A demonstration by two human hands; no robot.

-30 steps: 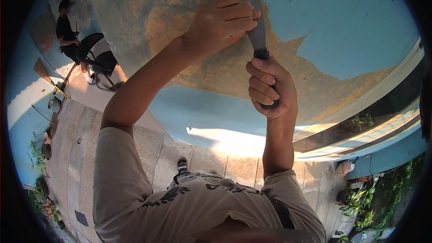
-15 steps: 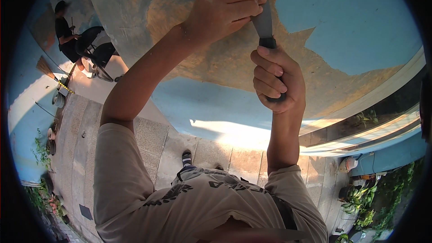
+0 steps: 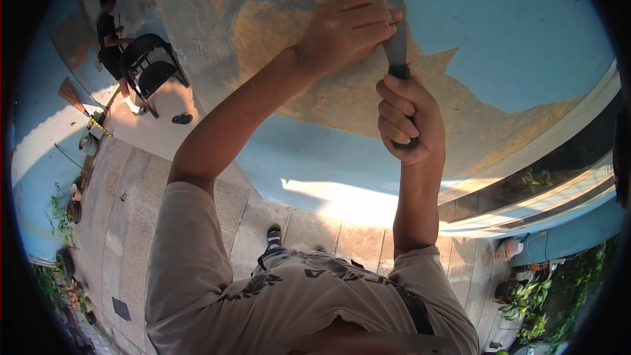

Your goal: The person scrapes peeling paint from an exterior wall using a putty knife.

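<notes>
A putty knife (image 3: 396, 50) with a grey blade and black handle is held up against a wall with peeling paint. My right hand (image 3: 409, 117) is wrapped around the handle, thumb lying along it toward the blade. My left hand (image 3: 351, 31) presses its fingers together over the upper blade, hiding part of it. The blade's far end meets the border between the blue paint (image 3: 499, 20) and the bare brownish patch (image 3: 282, 39).
At far left a person in dark clothes (image 3: 108, 33) stands by a black chair (image 3: 156, 69). A broom (image 3: 73, 97) leans near pots on the left. A recessed window (image 3: 539, 181) is at right. Potted plants (image 3: 526, 296) stand at lower right, on paving.
Both hands and the putty knife have shifted slightly down and right, the left hand most. At far left the other person and the black chair have changed position, uncovering dark footwear on the floor.
</notes>
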